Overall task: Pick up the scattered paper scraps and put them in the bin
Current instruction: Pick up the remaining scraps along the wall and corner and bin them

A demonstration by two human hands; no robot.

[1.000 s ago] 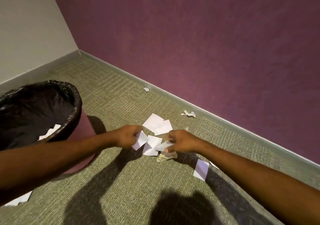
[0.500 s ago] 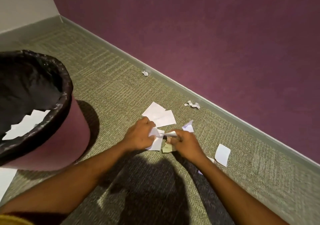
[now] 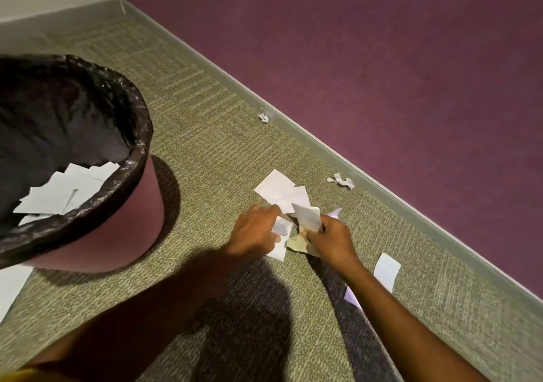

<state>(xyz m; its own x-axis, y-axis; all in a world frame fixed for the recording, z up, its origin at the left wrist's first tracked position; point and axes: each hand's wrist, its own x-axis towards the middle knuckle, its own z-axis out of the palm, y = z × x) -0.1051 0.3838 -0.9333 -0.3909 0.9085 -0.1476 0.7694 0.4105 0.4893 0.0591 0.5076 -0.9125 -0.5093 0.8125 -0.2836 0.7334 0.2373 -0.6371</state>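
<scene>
Since the left grip (image 3: 255,234) and the right grip (image 3: 332,240) each only pinch thin white scraps (image 3: 280,230) low over the carpet (image 3: 205,161), a sheet could slide free on the way to the bin (image 3: 141,158) at the left. The paper is smooth, flat and rectangular. A beige piece (image 3: 298,243) is crumpled, the carpet ribbed, and the bin liner (image 3: 88,67) glossy and wrinkled.

Olive carpet (image 3: 205,161) carries the bin (image 3: 117,229) and scattered paper scraps (image 3: 277,190) (some crumpled)
</scene>
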